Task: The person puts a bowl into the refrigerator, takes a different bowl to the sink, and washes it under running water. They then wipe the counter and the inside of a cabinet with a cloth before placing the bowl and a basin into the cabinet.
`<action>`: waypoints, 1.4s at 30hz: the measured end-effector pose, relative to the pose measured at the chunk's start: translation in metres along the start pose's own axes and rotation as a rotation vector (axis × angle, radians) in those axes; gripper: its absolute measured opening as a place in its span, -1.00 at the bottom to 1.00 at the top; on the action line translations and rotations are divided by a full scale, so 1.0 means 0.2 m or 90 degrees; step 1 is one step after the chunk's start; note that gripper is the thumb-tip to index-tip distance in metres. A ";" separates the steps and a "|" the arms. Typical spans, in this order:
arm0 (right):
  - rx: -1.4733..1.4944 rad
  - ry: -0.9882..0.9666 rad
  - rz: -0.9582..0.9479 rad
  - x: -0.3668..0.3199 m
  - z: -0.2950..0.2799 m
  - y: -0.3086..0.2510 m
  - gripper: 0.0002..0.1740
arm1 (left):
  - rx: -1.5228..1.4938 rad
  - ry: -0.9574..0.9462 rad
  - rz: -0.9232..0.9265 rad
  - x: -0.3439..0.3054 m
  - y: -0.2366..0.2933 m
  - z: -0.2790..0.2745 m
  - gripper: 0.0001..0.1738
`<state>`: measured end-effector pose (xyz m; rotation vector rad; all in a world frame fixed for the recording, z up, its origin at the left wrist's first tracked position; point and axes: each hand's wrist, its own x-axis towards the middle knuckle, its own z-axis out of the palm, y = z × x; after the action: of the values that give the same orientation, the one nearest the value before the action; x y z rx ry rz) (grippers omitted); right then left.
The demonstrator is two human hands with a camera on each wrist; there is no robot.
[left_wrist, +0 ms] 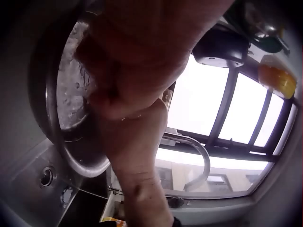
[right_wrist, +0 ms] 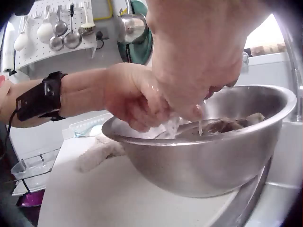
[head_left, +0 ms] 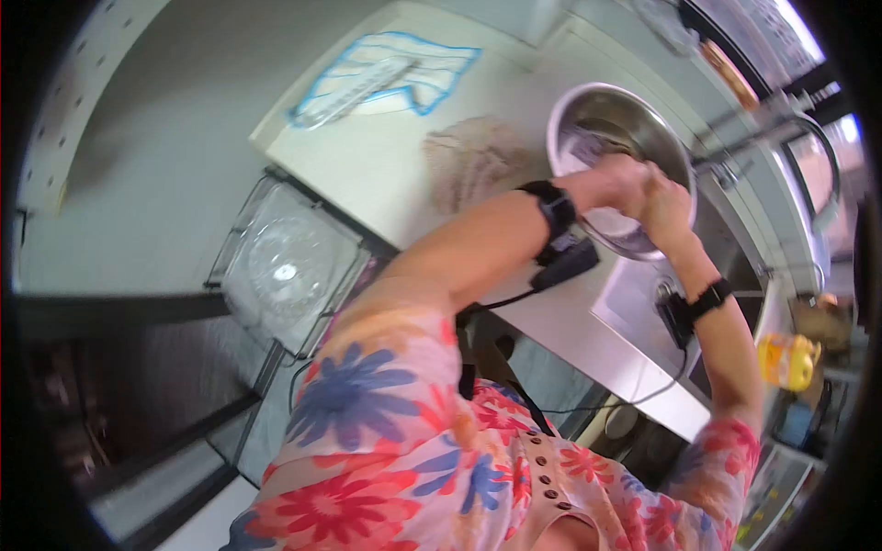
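L hand: L hand (right_wrist: 137, 97) over the bowl's opening, fingers curled in, up against the other hand; grip narrow; can't tell if anything's inside it.
R hand: R hand (head_left: 665, 204) pressed to the L one, also above the bowl; its grip looks tight, but contents hidden by knuckles, so can't tell; skin wet, thin trickle below the fingers in R wrist view.
Bowl: big steel bowl (right_wrist: 203, 165), upright, at the tabletop's (right_wrist: 90, 189) sink-side edge; looks partly out over the sink (left_wrist: 23, 201).
In bowl: grey-brown pieces (right_wrist: 232, 124) toward the faucet side, kind unclear; bubbly liquid (left_wrist: 71, 90); whitish wet stuff (right_wrist: 168, 131) right under the L fingers, can't tell if liquid or solid.
Cloth: beige cloth (head_left: 473, 156), crumpled, on the tabletop btwn bowl & L end; near the bowl.
Towel: blue-striped towel (head_left: 446, 69) by the tabletop's L end edge, spread w/ folds; clear ridged tray (head_left: 354, 95) lies across it, blurred.
Below front edge: clear plastic box (head_left: 285, 275) in a wire rack, near the tabletop's front L corner.
Wrists: black strap (head_left: 551, 207) w/ camera on L; similar black band (head_left: 712, 296) on R.
Back: curved faucet (left_wrist: 203, 161) before a bright window (left_wrist: 199, 94); ladles (right_wrist: 72, 39) etc. on a perforated wall board (right_wrist: 35, 54).
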<state>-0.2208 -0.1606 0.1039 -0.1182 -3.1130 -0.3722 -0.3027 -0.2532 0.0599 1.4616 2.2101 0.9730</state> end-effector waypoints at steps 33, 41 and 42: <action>1.509 0.384 0.229 -0.63 0.06 0.73 -0.56 | -0.359 -0.223 0.015 0.55 0.60 0.02 -0.95; 1.143 0.482 0.673 -1.32 0.45 0.70 -0.42 | -0.434 -0.592 0.076 0.57 0.97 0.98 -0.47; 1.180 0.501 0.686 -1.33 0.54 0.65 -0.43 | -0.462 -0.615 0.044 0.56 0.89 1.09 -0.50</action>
<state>0.0549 -0.0286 0.0269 -1.0228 -1.2282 1.7071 -0.1008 -0.0295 0.0373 1.2421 0.9809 0.7212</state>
